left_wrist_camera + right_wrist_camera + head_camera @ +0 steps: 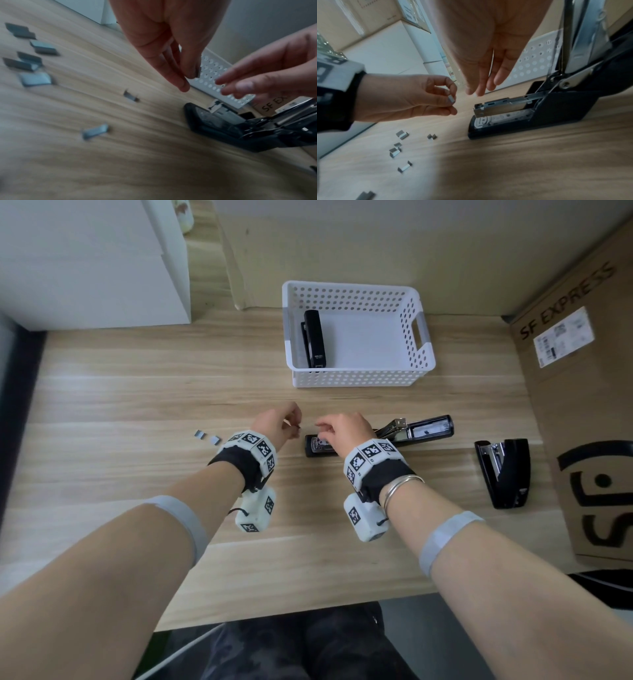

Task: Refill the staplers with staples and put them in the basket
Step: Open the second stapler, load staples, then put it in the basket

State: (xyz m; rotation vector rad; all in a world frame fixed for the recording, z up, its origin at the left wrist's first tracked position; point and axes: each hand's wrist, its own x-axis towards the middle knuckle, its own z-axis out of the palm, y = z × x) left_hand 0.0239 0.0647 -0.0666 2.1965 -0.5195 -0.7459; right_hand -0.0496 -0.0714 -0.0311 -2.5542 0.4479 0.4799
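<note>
A black stapler [424, 430] lies flipped wide open on the wooden table, its metal staple channel [498, 106] bare. My left hand [274, 422] pinches a short staple strip [451, 100] between thumb and forefinger, just left of the stapler's front end. My right hand [342, 428] hovers above that front end with its fingers [481, 86] straight and relaxed, holding nothing. A second black stapler [503, 470] sits on the table at the right. A third black stapler [314, 338] lies inside the white perforated basket [359, 378] behind.
Several loose staple strips [34, 79] lie scattered on the table to the left of my left hand. A cardboard box [589, 392] stands along the right edge and a white cabinet [92, 261] at the back left.
</note>
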